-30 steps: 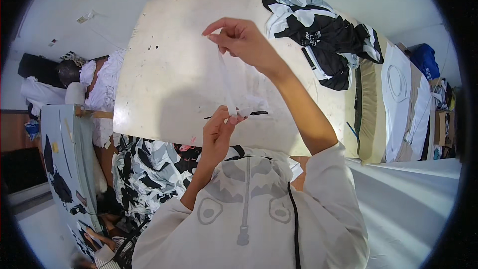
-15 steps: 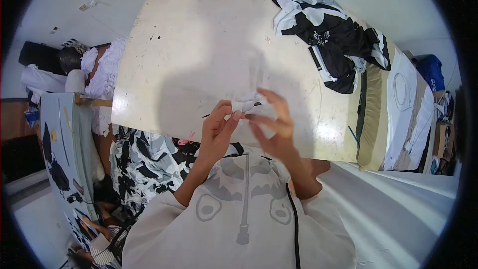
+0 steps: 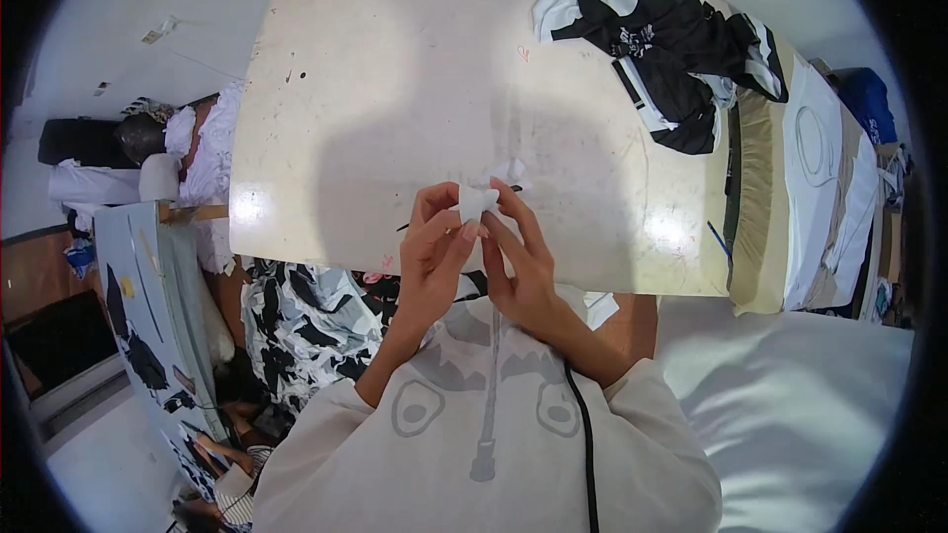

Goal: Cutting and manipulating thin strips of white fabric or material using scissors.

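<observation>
A small white piece, likely cloth or paper, is held up between my two hands just over the table's near edge. My left hand pinches its left and lower side with thumb and fingertips. My right hand is closed on its right side, fingertips almost meeting the left thumb. Just behind the fingers lies another pale scrap with a small dark item beside it, partly hidden by the right hand. A thin dark stick-like thing shows left of my left hand.
Black, white and grey garments lie at the table's far right. A tan fabric roll runs along the right side, near a blue pen. Fabric scraps pile below the left edge. Another person's arm shows at lower left.
My right hand, blurred and raised apart before, has come in to grip the white piece. The piece now faces up more openly between both hands. The whole view has shifted slightly.
</observation>
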A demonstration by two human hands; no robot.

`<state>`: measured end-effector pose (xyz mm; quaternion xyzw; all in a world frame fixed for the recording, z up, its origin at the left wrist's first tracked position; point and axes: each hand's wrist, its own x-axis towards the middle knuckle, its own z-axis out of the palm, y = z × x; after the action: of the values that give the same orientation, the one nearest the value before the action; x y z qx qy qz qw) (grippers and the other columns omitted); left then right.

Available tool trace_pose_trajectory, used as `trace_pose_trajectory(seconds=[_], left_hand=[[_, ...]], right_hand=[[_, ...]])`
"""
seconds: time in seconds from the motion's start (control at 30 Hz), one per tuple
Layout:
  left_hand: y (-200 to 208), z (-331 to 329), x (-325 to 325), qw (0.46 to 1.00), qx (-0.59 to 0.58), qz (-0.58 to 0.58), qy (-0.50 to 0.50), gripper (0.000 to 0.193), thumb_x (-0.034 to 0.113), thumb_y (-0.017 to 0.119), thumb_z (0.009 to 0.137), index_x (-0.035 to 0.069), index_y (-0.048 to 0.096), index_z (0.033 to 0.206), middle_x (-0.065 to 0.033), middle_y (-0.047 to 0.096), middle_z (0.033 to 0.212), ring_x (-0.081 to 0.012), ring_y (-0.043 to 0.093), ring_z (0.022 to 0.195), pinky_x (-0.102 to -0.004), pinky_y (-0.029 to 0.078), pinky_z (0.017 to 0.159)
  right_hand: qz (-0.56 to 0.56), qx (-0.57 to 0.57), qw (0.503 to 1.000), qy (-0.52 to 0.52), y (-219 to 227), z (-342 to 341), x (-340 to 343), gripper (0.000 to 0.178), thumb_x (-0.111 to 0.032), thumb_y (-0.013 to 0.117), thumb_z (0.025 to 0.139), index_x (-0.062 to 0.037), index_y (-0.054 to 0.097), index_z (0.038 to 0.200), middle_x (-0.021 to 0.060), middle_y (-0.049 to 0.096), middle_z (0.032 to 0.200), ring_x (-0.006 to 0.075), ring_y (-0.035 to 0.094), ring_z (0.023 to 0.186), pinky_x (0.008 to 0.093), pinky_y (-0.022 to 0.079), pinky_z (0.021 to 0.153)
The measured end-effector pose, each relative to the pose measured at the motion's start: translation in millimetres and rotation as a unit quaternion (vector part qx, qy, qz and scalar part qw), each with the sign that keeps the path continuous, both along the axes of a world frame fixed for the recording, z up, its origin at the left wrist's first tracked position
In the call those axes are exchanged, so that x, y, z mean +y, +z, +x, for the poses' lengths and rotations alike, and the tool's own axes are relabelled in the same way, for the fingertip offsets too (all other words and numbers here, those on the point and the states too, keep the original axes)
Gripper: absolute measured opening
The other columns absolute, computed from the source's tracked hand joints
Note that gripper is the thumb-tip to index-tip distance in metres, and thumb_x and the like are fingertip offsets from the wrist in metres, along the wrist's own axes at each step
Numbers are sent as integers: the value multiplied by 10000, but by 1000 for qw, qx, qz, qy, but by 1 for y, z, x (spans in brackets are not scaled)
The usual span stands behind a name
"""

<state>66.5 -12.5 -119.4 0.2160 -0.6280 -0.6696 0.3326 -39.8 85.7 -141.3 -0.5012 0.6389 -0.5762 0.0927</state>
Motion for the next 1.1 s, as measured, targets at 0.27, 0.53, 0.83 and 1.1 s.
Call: trace_pose_trajectory(seconds=[0.27, 0.53, 0.83, 1.1], left_hand=[[-2, -15, 8, 994, 36, -85, 55, 132, 3, 562, 961, -32, 655, 1048, -193, 428, 1434, -339, 499, 1285, -402, 421, 1037], [-19, -12, 14, 992, 26, -104, 65, 214, 73, 481, 1027, -8, 637, 1150, -176, 457, 1426, -328, 489, 1321, -397, 393, 1080], [-29, -18, 13, 989, 22, -49, 137, 201, 125, 485, 1056, -23, 616, 1092, -102, 507, 1268, -158, 564, 1123, -286, 457, 946], [-4, -24, -5, 990, -27, 58, 126, 176, 134, 494, 1056, -2, 605, 1065, -56, 621, 1062, -132, 620, 1011, -301, 522, 929]], right_hand=[[45, 30, 997, 58, -8, 6, -9, 582, 51, 581, 859, 20, 435, 1422, 363, 190, 1547, 541, 346, 1352, 552, 362, 1069], [24, 20, 997, 73, -15, 0, -15, 595, 15, 612, 853, 14, 426, 1419, 361, 145, 1572, 554, 335, 1364, 551, 356, 1086], [-17, -7, 1000, 25, -7, 1, -19, 463, 56, 619, 852, 37, 560, 1311, 356, 294, 1529, 498, 502, 1291, 452, 514, 971], [-51, -26, 996, -65, -13, -5, -29, 392, 76, 708, 814, 17, 667, 1200, 225, 584, 1338, 314, 689, 1059, 353, 578, 851]])
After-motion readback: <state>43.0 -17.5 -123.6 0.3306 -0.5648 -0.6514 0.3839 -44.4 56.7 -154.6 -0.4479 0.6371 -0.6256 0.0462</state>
